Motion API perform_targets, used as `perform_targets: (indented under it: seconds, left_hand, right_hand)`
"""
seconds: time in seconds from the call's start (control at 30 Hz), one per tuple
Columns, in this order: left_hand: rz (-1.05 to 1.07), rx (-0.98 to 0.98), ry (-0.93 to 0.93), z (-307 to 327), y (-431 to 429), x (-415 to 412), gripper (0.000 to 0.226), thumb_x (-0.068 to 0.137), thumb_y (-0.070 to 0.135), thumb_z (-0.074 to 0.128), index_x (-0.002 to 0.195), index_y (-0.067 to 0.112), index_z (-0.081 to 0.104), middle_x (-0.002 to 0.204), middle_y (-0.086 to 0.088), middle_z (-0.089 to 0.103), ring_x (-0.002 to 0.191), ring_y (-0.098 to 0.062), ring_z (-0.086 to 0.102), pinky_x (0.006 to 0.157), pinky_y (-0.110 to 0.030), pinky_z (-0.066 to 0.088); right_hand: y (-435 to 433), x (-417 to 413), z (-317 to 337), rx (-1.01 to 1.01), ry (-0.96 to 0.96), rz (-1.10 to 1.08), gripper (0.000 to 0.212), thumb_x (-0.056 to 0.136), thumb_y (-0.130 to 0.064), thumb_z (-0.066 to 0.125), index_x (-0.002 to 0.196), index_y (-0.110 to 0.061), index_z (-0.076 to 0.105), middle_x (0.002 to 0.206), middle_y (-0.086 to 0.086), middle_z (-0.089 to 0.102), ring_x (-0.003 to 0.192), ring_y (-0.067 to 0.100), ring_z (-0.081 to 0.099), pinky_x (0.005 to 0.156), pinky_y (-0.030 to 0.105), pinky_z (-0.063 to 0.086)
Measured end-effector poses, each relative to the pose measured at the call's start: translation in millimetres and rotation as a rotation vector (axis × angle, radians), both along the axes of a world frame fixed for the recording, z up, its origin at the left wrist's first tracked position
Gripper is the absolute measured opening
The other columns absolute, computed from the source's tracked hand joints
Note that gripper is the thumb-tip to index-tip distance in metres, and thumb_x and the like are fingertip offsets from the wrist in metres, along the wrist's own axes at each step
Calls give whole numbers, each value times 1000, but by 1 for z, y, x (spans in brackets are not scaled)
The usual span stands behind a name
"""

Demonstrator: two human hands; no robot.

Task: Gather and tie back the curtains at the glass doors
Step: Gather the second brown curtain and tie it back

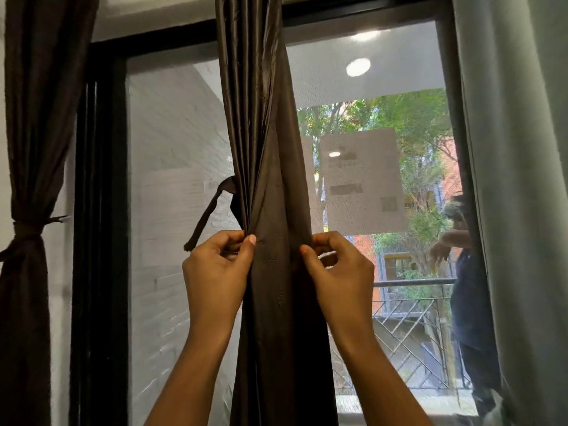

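Pinching noted: your left grip (215, 265) and right grip (338, 265) each hold an edge fold of the brown curtain (270, 179), bunched mid-pane before the glass door (172, 149). Keep the bundle tight and wrap the tie strap (209, 213), dangling at its left edge, level with your thumbs. Curtain's long axis: vertical, hanging straight down.
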State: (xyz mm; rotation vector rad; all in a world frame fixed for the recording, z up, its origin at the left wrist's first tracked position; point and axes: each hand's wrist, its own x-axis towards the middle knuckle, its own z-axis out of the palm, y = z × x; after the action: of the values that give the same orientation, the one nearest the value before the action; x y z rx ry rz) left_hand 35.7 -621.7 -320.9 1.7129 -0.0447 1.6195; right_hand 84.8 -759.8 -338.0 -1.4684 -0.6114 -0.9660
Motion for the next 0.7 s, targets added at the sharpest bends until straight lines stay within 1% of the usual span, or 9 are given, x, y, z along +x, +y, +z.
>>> perform_targets:
  seconds: [0.07, 0.2, 0.27, 0.33, 0.43, 0.5, 0.57, 0.63, 0.7]
  left_hand:
    - [-50, 10, -13, 0, -7, -4, 11, 83, 27, 69, 94, 27, 66, 76, 20, 63, 72, 8, 63, 64, -4, 48]
    - [-166, 12, -33, 2, -18, -12, 9, 83, 26, 70, 86, 33, 67, 77, 15, 69, 72, 3, 66, 68, -13, 54]
    - [-185, 16, -17, 3, -19, -11, 10, 82, 26, 71, 92, 26, 71, 80, 11, 71, 72, 0, 68, 71, -19, 56]
    - [-217, 0, 7, 2, -18, -10, 15, 81, 25, 73, 95, 24, 70, 81, 9, 72, 72, -2, 68, 73, -24, 57]
    - [-251, -9, 34, -1, -18, -9, 19, 78, 23, 75, 95, 29, 68, 81, 12, 71, 72, 1, 68, 71, -21, 57]
    - [-217, -7, 24, -2, -18, -8, 19, 79, 21, 75, 92, 31, 66, 79, 17, 68, 70, 4, 66, 68, -15, 55]
    - [-133, 5, 14, 0, -15, -5, 17, 79, 18, 75, 91, 28, 68, 75, 17, 67, 68, 5, 65, 66, -12, 53]
    - [-31, 44, 16, 0, -12, 0, 16, 79, 19, 75, 92, 25, 68, 76, 15, 66, 67, 0, 65, 67, -14, 54]
    - [16, 79, 17, -2, -11, 3, 16, 80, 20, 74, 94, 23, 68, 80, 12, 67, 68, -2, 65, 70, -22, 56]
  right_hand:
    - [4, -13, 0, -8, -126, -54, 10, 86, -27, 66, 96, -24, 66, 86, -13, 64, 70, -1, 59, 64, 7, 46]
    - [17, -24, 2, -96, -296, -131, 5, 88, -24, 63, 93, -22, 63, 86, -9, 61, 68, 6, 58, 59, 21, 48]
    - [22, -23, 4, -136, -314, -148, 4, 88, -22, 63, 91, -21, 62, 86, -8, 60, 68, 8, 57, 59, 23, 47]
    - [23, -20, 5, -159, -305, -150, 3, 88, -22, 62, 90, -20, 61, 86, -6, 60, 68, 10, 57, 59, 26, 46]
    - [23, -17, 7, -220, -286, -167, 4, 89, -22, 60, 88, -18, 60, 84, -4, 59, 68, 13, 55, 59, 30, 46]
    - [23, -15, 8, -197, -269, -121, 2, 86, -20, 62, 86, -19, 61, 82, -5, 61, 68, 11, 56, 60, 28, 47]
    - [19, -14, 9, -96, -199, 0, 4, 83, -18, 66, 84, -22, 65, 78, -8, 64, 67, 6, 59, 62, 22, 48]
    - [13, -15, 10, -10, -148, 82, 7, 81, -16, 68, 83, -23, 67, 73, -12, 64, 65, 2, 60, 59, 12, 45]
    - [9, -18, 9, 20, -150, 132, 7, 81, -15, 69, 82, -22, 67, 71, -14, 63, 65, 0, 59, 57, 7, 42]
